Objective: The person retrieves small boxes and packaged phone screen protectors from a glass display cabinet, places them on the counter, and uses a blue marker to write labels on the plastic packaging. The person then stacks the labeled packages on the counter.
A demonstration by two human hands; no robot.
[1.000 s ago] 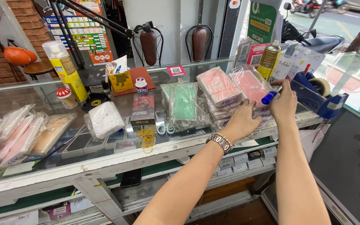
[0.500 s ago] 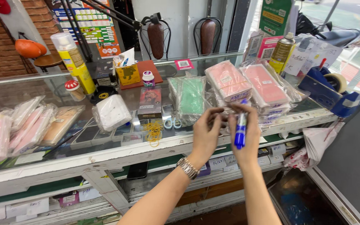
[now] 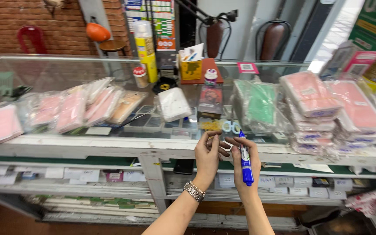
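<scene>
Glass made the top of the long bench in front of you, with a white metal frame and shelves under it. On the right part of the glass stood high piles of pink packets in clear plastic, and beside them a pile of green packets. On the left part more pink packets lay in a loose row, and a white packet lay near the middle. Behind them a tall yellow spray can stood upright, with a small red-capped jar just beside it.

Your two hands were raised together before the front edge of the bench, close to each other at the fingertips. Your right hand was closed around a blue marker, which stood nearly upright with its tip pointing up. Your left hand, with a metal watch on the wrist, had its fingers curled toward the marker's upper end; if it pinched some small thing, I cannot tell. Small scissors with light blue handles lay on the glass just above your hands.
</scene>
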